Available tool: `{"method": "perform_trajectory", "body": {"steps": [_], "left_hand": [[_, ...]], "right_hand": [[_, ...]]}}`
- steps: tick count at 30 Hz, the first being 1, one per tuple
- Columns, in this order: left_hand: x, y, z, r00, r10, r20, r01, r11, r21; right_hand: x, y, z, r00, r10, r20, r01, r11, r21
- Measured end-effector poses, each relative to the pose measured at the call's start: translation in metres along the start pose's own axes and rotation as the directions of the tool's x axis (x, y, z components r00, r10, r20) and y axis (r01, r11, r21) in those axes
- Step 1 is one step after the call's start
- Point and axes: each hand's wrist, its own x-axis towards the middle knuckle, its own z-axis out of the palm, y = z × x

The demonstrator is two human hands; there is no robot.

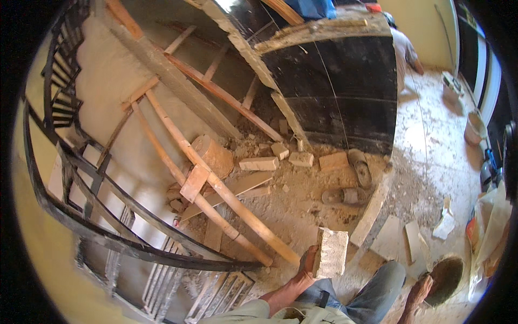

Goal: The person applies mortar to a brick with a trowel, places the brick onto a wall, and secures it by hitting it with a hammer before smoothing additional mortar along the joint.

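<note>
My left hand [309, 263] grips a pale, rough-faced brick [331, 252] from its left side, held up in front of my knees. To the lower right, my right hand [420, 289] is closed with curled fingers at the left edge of a dark round pan [447, 279]. What those fingers hold, if anything, is too small to make out. Left of the pan, flat pale tile pieces [387, 237] lie near my right knee.
A wooden ladder [216, 183] leans ahead-left beside a curved black railing [145, 251]. Loose bricks [259, 163], sandals [344, 195] and an overturned bucket [213, 154] sit on the dusty ground. Black panels [334, 92] rise beyond. Another person [404, 51] is at the far right, near buckets [475, 128].
</note>
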Motion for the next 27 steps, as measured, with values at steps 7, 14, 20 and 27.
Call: {"method": "perform_trajectory", "body": {"steps": [7, 14, 20, 27], "left_hand": [[-0.009, 0.011, -0.024, 0.999, -0.018, 0.041, 0.015, 0.998, 0.059], [-0.021, 0.026, -0.016, 0.990, 0.059, 0.131, -0.077, 0.987, 0.140], [0.011, 0.021, -0.012, 0.976, 0.002, 0.220, -0.016, 0.998, 0.061], [0.013, 0.025, -0.016, 0.987, 0.058, 0.151, -0.070, 0.995, 0.070]], "right_hand": [[0.027, -0.046, -0.089, 0.950, 0.251, 0.187, -0.287, 0.937, 0.200], [0.070, 0.013, -0.120, 0.908, 0.163, -0.385, -0.129, 0.985, 0.115], [0.056, 0.024, -0.224, 0.715, 0.457, -0.530, -0.423, 0.885, 0.193], [0.037, 0.047, -0.220, 0.617, 0.626, -0.478, -0.443, 0.778, 0.447]]}}
